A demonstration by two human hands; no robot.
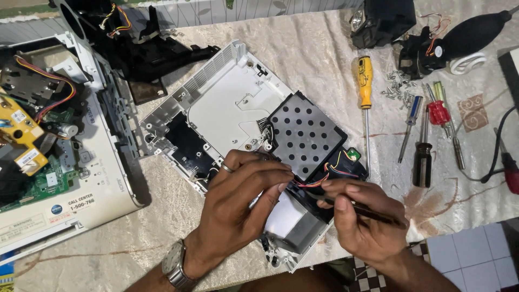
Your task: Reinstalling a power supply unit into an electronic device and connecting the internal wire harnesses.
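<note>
White casing half, opened, of a dismantled device; lies at an angle on the cloth-covered table, middle of the scene.

Fittings: black perforated plate on its right part; bundle of red, orange and black wires running along the plate's near edge; grey block at the near end.

Hands: both at the casing's near-right end. Left hand is curled, thumb and fingertips pinched narrow at the wire bundle, ring on one finger, watch at the wrist. Right hand is closed around a thin dark tool, its tip pointing left toward the wires; whether the tip touches them cannot be told.

Handling note (judgement): work at the wires looks best done with the left hand steadying the bundle close to its root while the tool works in small moves, pulling on a plug body and not on the strands.

Surroundings: second opened unit with green board at far left; black frame beyond the casing; yellow-handled screwdriver, loose screws and more screwdrivers to the right, well apart from the hands.
</note>
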